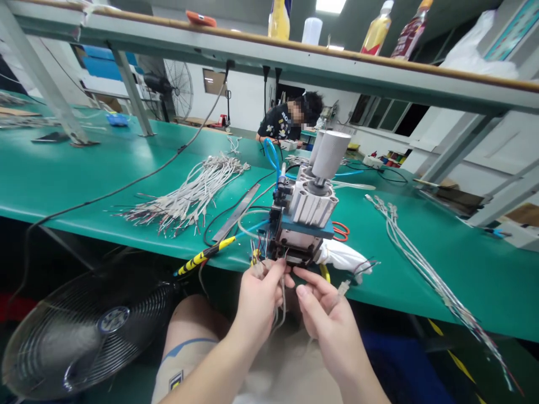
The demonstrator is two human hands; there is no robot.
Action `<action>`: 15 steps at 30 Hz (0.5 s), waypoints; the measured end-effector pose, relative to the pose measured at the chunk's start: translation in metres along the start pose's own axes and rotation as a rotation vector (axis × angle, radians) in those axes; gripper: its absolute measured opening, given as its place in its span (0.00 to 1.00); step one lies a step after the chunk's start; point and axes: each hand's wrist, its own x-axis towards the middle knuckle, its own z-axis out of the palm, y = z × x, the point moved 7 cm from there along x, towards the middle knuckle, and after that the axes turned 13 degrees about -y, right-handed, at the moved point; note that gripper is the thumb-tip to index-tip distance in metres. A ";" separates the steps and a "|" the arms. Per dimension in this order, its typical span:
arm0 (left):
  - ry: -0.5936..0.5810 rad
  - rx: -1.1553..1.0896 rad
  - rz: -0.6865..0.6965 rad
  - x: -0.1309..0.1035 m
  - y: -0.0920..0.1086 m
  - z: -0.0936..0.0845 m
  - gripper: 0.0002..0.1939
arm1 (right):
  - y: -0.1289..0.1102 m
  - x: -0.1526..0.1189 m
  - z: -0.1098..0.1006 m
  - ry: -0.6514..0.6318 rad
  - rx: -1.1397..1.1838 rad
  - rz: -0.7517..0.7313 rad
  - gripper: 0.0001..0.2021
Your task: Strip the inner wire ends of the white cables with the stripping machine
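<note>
Left grip (257,297): narrow, thumb and forefinger pinched on pale cables (283,306) that hang below it. Coloured wire ends (261,245) stand just beyond the left grip, beside the press (312,207), whose lower front is directly ahead of both grips. Right grip (330,317): narrow, fingers curled on a cable whose clear connector (343,288) projects at the outer side; its forefinger tip is near the press base, contact not determinable. On the tabletop (391,280), observed: a large cable bundle (193,196) ahead and left of the left grip, a metal strip (237,214) between that bundle and the press, and a looser cable bunch (421,266) well to the right of the right grip
</note>
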 end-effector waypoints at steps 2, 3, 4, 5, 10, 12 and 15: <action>-0.021 0.038 0.000 -0.007 -0.001 0.000 0.16 | 0.000 -0.001 -0.001 0.009 0.018 -0.010 0.23; -0.034 0.059 0.002 -0.012 -0.002 0.000 0.16 | -0.001 -0.002 0.000 0.005 0.029 -0.020 0.21; -0.046 0.079 0.005 -0.017 -0.002 -0.001 0.17 | -0.002 -0.003 0.001 -0.006 0.044 -0.036 0.19; -0.057 0.097 0.007 -0.022 -0.003 -0.001 0.17 | -0.003 -0.004 0.003 -0.026 0.063 -0.051 0.17; -0.096 0.216 0.029 -0.043 -0.004 -0.002 0.22 | -0.011 -0.012 0.015 -0.130 0.160 -0.067 0.12; -0.112 0.229 0.027 -0.049 -0.003 -0.001 0.22 | -0.014 -0.016 0.019 -0.146 0.196 -0.055 0.12; -0.110 0.186 -0.003 -0.056 -0.004 0.000 0.22 | -0.020 -0.021 0.023 -0.143 0.233 -0.046 0.12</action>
